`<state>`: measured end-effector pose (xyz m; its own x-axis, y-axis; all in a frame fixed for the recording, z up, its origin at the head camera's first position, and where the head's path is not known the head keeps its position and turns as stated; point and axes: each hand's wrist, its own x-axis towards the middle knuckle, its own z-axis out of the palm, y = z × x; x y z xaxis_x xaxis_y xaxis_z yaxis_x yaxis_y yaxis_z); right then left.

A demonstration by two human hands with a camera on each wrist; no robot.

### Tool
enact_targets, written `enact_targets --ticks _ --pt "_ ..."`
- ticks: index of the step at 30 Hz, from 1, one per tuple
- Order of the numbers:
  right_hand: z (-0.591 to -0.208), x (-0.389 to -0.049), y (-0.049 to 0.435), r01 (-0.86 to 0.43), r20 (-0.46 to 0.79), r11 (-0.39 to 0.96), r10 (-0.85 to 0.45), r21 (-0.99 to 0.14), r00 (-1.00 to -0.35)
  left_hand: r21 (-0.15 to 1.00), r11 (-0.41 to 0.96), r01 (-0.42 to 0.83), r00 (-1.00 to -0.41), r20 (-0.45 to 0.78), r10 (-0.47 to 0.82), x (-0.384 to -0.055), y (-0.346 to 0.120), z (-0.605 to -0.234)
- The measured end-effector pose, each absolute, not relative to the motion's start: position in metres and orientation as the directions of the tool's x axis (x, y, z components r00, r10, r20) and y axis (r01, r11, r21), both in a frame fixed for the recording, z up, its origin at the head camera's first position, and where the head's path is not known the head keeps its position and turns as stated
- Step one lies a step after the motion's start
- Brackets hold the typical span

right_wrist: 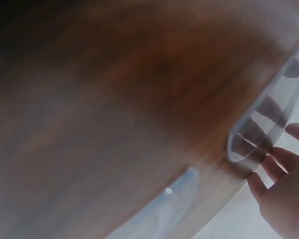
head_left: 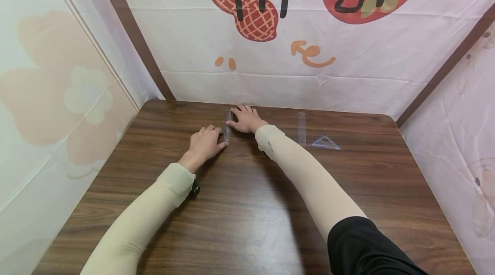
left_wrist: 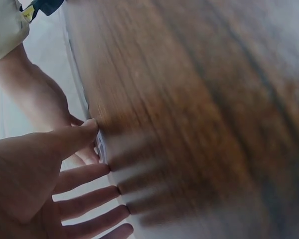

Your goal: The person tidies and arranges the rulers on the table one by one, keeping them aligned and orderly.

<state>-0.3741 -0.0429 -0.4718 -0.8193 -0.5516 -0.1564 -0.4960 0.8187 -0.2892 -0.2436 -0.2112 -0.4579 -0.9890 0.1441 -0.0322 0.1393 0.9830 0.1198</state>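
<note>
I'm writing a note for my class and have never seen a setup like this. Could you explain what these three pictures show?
There's no machine: these are a person's bare left hand and right hand. The wide picture looks forward and down from a camera on the person's head. The two tilted close-ups come from cameras worn on the left wrist and the right wrist, each facing that hand's work.

On the brown table, a clear ruler lies between the hands, with fingertips of both at it. Their fingers look fairly straight, rather than wrapped round it, so nothing seems firmly held. Farther right lie a second ruler and a triangular set square.
</note>
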Motion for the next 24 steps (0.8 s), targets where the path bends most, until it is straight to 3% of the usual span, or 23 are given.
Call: enact_targets --ticks 24 --pt "-0.4718 -0.3738 -0.0443 -0.505 -0.133 0.819 -0.552 -0.272 -0.823 0.158 0.977 0.146 -0.989 -0.005 0.149 -0.2402 -0.2117 -0.4553"
